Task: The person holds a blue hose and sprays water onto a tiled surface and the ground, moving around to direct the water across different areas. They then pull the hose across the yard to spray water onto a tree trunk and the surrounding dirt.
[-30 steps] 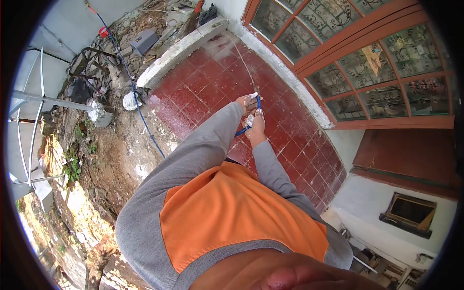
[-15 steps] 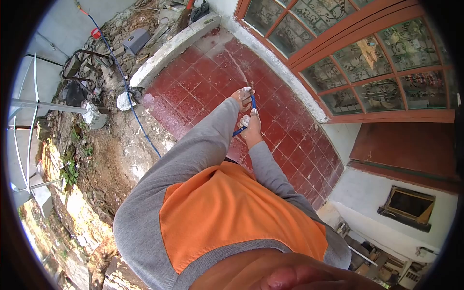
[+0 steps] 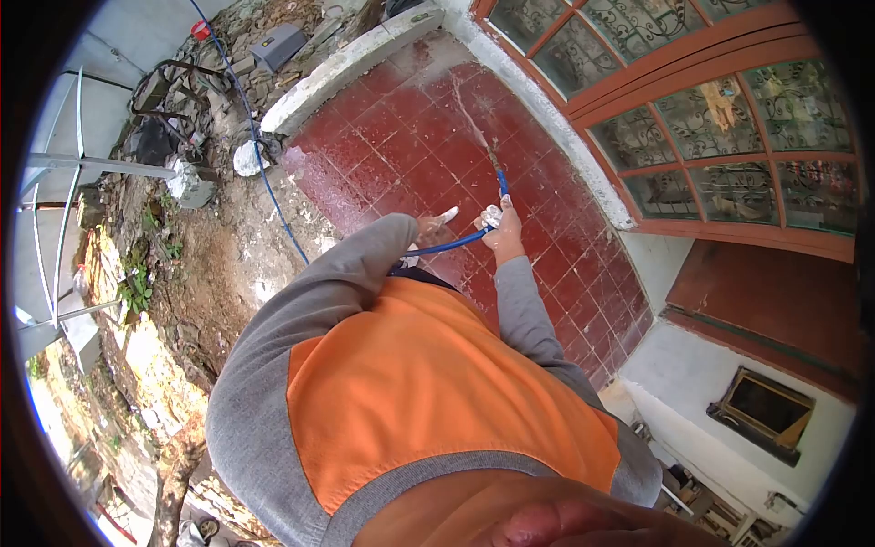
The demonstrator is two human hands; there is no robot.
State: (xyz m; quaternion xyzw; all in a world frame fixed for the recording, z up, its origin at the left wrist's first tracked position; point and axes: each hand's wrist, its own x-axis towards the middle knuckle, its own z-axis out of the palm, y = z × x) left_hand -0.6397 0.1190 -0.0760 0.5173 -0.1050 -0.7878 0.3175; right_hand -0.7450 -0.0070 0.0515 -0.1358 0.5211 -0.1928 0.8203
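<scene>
My right hand (image 3: pixel 500 228), its fingers smeared white, is closed around a blue hose (image 3: pixel 453 244). The hose's end points away from me, and a thin stream of water (image 3: pixel 472 120) runs from its tip over the red floor tiles (image 3: pixel 421 146). To the left, my left hand (image 3: pixel 432 224) is just above the hose where it trails back toward my body. A white-coated finger stretches out from it, and nothing shows in its grasp. Wet, foamy shine covers the tiles near the left edge.
A low white curb (image 3: pixel 351 68) borders the tiles on the far left. Glazed wooden windows (image 3: pixel 715 118) stand along the right. Rubble, a grey box (image 3: pixel 278 47) and a metal frame (image 3: pixel 100 164) lie left, with more blue hose (image 3: pixel 264 178) crossing the dirt.
My left hand has come off the front of the hose and drawn back left. My right hand has moved slightly right, still holding the hose. The view has shifted a little.
</scene>
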